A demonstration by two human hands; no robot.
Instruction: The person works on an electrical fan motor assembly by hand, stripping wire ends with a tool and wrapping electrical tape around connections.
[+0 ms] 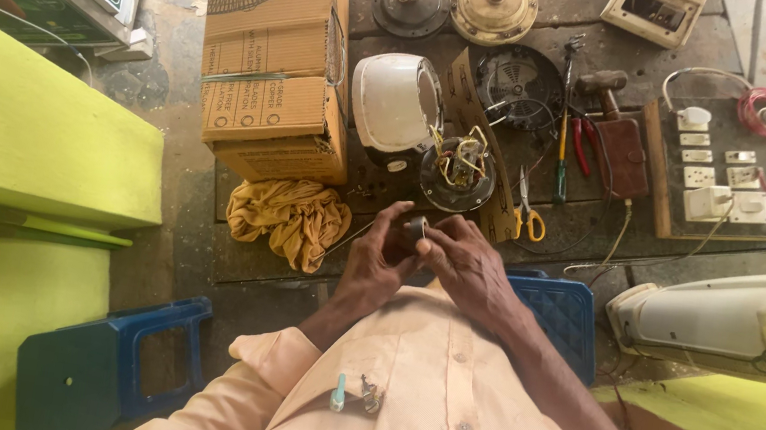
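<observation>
Small dark cylindrical part sits pinched between the fingertips of the left hand and right hand, both grasping it above the peach shirt, with a wired motor and white housing beyond on the wooden bench.

Both hands' fingers pinching a small dark cylinder, perhaps a capacitor, above cluttered workbench
</observation>
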